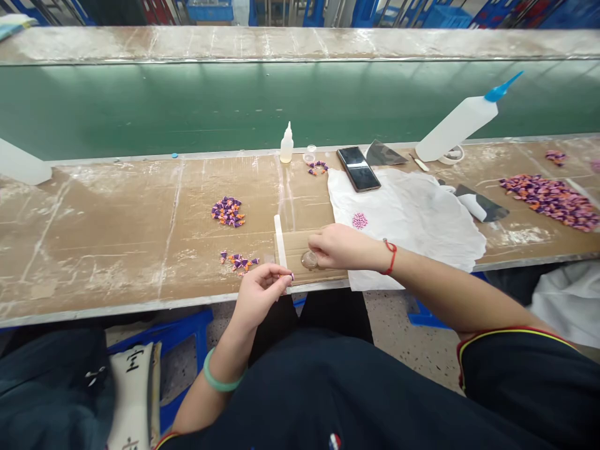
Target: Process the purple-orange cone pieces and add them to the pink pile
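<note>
My left hand [260,289] is at the table's near edge, fingers pinched on a tiny purple piece [290,275]. My right hand [340,247] rests on a small cardboard sheet [295,247], fingers closed around a small clear round object [309,259]. A white strip [280,240] lies along the cardboard's left side. A few loose purple and orange pieces [239,261] lie just left of my left hand. A larger pile of the same pieces [228,210] sits further back.
A white cloth [412,219] with a pink mark lies at right, a phone [359,169] on its far corner. A small glue bottle [286,145] and a big squeeze bottle [462,122] stand at the back. Another large pile of pieces [550,199] lies far right.
</note>
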Demonstrator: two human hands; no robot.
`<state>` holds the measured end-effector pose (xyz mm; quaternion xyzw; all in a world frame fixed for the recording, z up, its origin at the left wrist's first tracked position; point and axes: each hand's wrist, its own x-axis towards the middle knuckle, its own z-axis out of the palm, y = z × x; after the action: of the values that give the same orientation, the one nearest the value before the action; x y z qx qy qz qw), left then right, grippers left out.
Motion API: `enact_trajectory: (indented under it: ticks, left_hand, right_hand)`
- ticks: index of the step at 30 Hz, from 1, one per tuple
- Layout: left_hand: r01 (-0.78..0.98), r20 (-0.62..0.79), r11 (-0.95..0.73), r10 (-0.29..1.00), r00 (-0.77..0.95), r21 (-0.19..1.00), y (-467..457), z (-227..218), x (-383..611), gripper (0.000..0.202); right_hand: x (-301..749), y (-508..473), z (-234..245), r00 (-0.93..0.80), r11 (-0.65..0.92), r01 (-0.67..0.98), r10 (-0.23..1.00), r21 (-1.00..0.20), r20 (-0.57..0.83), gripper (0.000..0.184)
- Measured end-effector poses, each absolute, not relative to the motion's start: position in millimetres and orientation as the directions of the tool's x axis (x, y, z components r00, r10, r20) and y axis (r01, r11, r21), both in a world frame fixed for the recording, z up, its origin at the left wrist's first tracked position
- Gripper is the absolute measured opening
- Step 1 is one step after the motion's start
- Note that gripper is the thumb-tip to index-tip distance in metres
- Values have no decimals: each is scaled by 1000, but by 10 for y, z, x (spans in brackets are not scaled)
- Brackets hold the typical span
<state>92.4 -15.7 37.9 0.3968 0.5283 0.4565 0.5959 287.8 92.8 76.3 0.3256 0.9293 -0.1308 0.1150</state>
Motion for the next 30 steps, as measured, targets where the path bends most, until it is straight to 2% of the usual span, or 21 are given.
enact_trajectory:
  ticks: [5, 17, 19, 20, 22, 24, 26, 30]
  left_hand:
    - [-145, -267, 269, 963, 38, 952, -171, 337, 914, 20]
    - [-221, -295, 292, 955, 18, 931, -170, 324, 954, 24]
    - [-276, -294, 280, 956, -9, 919, -180, 329, 967, 27]
    - [-310, -286, 265, 958, -22, 913, -186, 343, 975, 28]
    - [-379, -248, 215, 968, -41, 900, -200, 398, 996, 29]
    - [-431, -192, 157, 981, -39, 889, -213, 481, 1022, 28]
    - [-464, -137, 109, 990, -26, 879, -222, 567, 1052, 24]
    - [-483, -95, 86, 995, 7, 871, -233, 670, 1105, 19]
  right_hand:
    - [2832, 930, 779, -750, 766, 635, 581, -100, -317, 14]
    - [2828, 924, 758, -766, 760, 633, 587, -146, -263, 17]
    - [2851, 893, 809, -771, 714, 636, 606, -294, -197, 16]
    - [2866, 865, 842, -768, 659, 620, 622, -426, -156, 15]
    - [2896, 786, 914, -745, 464, 518, 657, -719, -113, 13]
    - [2919, 692, 983, -731, 240, 390, 668, -889, -140, 15]
    - [2929, 604, 1039, -724, 87, 321, 665, -943, -185, 19]
    - [2925, 496, 1107, -726, -33, 289, 644, -957, -241, 24]
